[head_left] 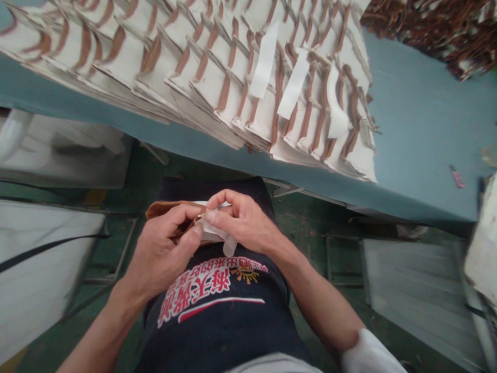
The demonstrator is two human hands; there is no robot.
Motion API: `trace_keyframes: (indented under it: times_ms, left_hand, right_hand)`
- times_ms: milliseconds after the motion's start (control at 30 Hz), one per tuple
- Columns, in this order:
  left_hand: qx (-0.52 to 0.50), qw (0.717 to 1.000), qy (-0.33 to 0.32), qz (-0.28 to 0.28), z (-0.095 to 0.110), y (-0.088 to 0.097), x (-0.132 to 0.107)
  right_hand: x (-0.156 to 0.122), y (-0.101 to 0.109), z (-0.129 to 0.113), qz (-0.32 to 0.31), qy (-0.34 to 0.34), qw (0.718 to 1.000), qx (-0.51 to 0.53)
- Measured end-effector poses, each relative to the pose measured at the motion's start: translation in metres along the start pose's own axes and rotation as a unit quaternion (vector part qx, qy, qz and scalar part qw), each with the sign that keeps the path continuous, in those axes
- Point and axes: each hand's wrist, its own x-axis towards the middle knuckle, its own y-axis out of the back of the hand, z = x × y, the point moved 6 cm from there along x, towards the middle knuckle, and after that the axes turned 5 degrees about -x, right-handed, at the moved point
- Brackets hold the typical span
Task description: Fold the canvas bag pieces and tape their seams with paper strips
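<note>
Over the dark printed apron [221,331] on my lap, both hands meet at a folded brown-and-white piece [161,208], leather-like on its brown side. My left hand [165,246] grips the piece near its edge, thumb and fingers closed on it. Beside it, my right hand [244,220] pinches a small white strip [230,245] against the same edge, and the strip's end hangs down below the fingers. The fingertips of both hands nearly touch. My fingers hide part of the piece's inside.
Many overlapping white pieces with brown edges [217,67] lie in rows on the blue-grey table [419,119]. Loose white strips [294,83] rest on them. A brown heap [458,31] sits at the far right, and a small pink object [457,177] lies near the right edge.
</note>
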Motion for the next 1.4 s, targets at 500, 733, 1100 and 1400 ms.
trace_keyframes:
  times_ms: [500,733,1100,1400]
  left_hand:
    - [0.002,0.999,-0.021,0.049,0.005,0.004,0.004]
    - [0.04,0.993,-0.011,0.108,0.0,-0.002,0.0]
    - [0.061,0.997,0.009,0.056,0.012,0.009,0.01]
    - [-0.032,0.999,0.023,-0.033,0.034,0.007,0.014]
  right_hand:
    - [-0.001,-0.003,0.002,0.033,0.029,0.999,-0.016]
    - [0.001,-0.001,0.008,0.052,0.044,0.996,-0.054]
    - [0.007,-0.013,0.004,0.029,0.007,1.0,0.005]
    - [0.011,0.002,0.004,0.057,0.075,0.995,-0.04]
